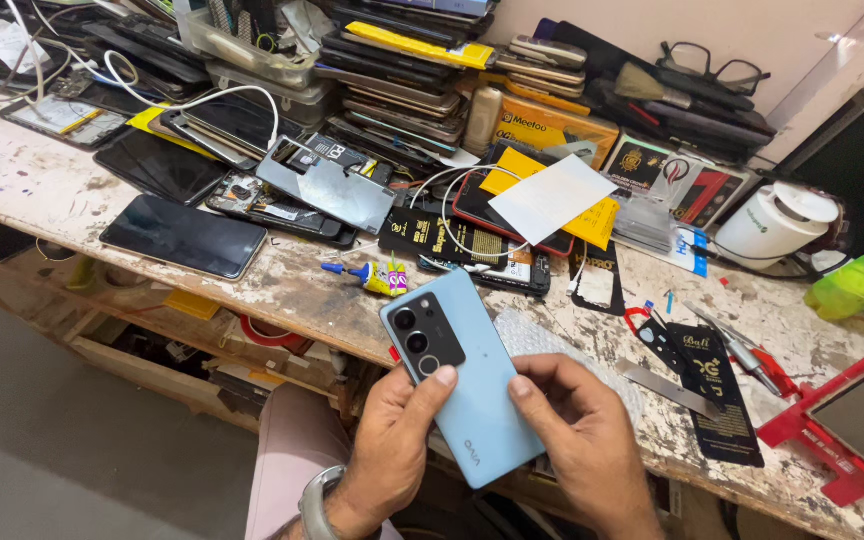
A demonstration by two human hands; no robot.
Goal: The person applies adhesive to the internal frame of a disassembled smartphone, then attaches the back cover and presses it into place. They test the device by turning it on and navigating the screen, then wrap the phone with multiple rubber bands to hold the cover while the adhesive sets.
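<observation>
Both hands hold a light blue phone (472, 385) back-up, just off the near edge of the desk (282, 285). Left hand (392, 440): grip closed on the phone's left edge, thumb by the black camera block. Right hand (577, 430): grip pinching the right edge, thumb on the back.

Risk (judgement): the back looks smooth and glossy, and it hangs partly past the desk edge; a slip would drop it to the floor.

Desk top is rough with chipped paint. A small glue tube (377, 277) lies just beyond, with bubble wrap (542, 340) under the phone's right side.

Worn, paint-scuffed wooden workbench (282, 285) against pale wall (752, 30); grey floor (42, 440) below.
</observation>
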